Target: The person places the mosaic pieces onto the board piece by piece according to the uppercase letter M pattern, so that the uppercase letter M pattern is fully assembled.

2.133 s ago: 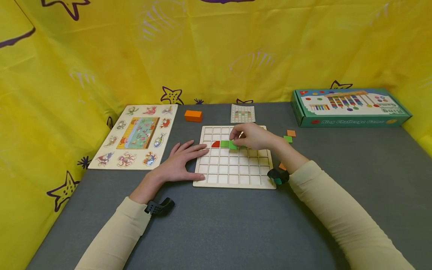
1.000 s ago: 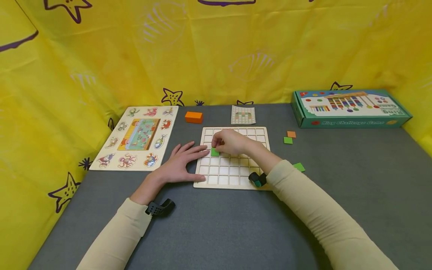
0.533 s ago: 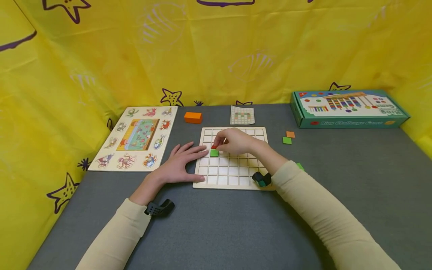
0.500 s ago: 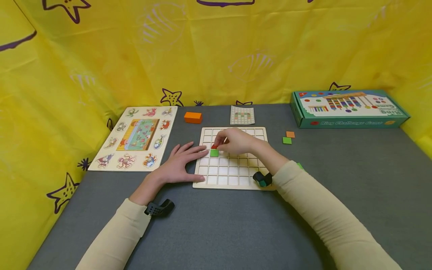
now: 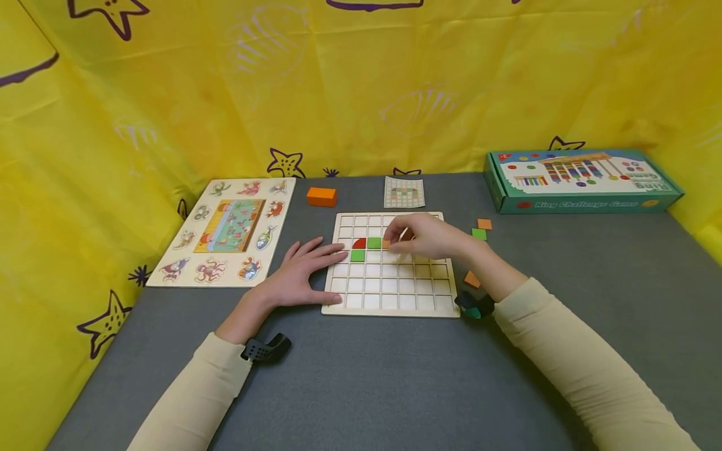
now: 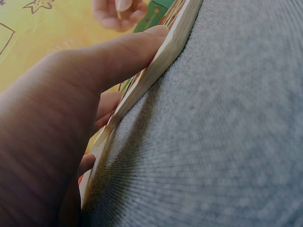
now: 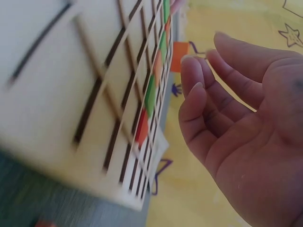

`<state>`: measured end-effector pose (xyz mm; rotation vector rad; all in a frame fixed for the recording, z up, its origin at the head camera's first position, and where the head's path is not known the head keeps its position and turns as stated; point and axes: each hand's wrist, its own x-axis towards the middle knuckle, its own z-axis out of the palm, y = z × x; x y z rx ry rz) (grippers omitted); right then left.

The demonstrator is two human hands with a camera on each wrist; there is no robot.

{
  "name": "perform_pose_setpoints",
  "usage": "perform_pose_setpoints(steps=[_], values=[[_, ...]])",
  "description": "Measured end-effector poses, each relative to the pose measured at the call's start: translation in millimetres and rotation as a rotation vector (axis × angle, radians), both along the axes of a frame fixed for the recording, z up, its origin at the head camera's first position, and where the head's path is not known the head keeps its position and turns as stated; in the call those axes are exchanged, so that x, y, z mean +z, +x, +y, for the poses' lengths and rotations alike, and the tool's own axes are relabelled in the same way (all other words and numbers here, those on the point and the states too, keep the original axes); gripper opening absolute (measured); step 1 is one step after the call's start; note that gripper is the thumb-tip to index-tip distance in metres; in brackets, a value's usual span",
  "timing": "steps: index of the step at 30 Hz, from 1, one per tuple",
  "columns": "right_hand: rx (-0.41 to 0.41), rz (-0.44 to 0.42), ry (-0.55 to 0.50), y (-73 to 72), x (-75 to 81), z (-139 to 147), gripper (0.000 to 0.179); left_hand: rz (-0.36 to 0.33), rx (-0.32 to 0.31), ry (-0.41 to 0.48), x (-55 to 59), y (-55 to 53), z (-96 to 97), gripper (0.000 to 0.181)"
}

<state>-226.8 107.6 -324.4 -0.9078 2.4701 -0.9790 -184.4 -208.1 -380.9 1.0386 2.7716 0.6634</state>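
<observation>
Right hand (image 5: 429,237) hovering, fingers loosely spread and empty, just right of orange tile (image 5: 386,244) at frame centre; left hand (image 5: 301,275) flat, steadying grid board (image 5: 389,305).

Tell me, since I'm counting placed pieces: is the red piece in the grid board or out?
In: the red piece sits in a cell of the grid board.

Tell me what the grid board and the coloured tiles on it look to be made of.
The grid board looks like pale unfinished wood, probably thin plywood: matt, light grain tone, dark cut lines between cells, a raw edge under the left hand. The green tiles and red tile look like flat painted wood, matt and evenly coloured, though plastic cannot be ruled out.
</observation>
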Motion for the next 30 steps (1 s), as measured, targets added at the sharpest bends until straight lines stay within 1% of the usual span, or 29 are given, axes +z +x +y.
perform_pose_setpoints(steps=[4, 10, 16, 22, 25, 30], values=[[-0.037, -0.026, 0.005, 8.3, -0.6, 18.7, 0.020, 0.001, 0.001, 0.000, -0.6, 0.4, -0.3, 0.088], [-0.067, -0.051, 0.004, 18.0, -4.5, 49.1, 0.019, 0.000, 0.001, 0.005, -1.0, 0.5, -1.1, 0.086], [-0.091, -0.037, 0.045, 23.7, -8.6, 76.3, 0.020, 0.001, 0.001, 0.010, -0.6, -0.6, -0.7, 0.084], [-0.104, -0.014, 0.098, 31.2, -8.9, 101.5, 0.021, 0.005, 0.001, 0.018, -1.5, -1.1, -0.2, 0.082], [-0.097, 0.005, 0.126, 34.0, -10.1, 112.1, 0.019, 0.007, -0.001, 0.020, -1.8, -1.3, 0.3, 0.082], [-0.082, 0.000, 0.142, 38.7, -12.5, 123.2, 0.021, 0.005, 0.007, 0.019, -0.9, -1.0, 0.4, 0.082]])
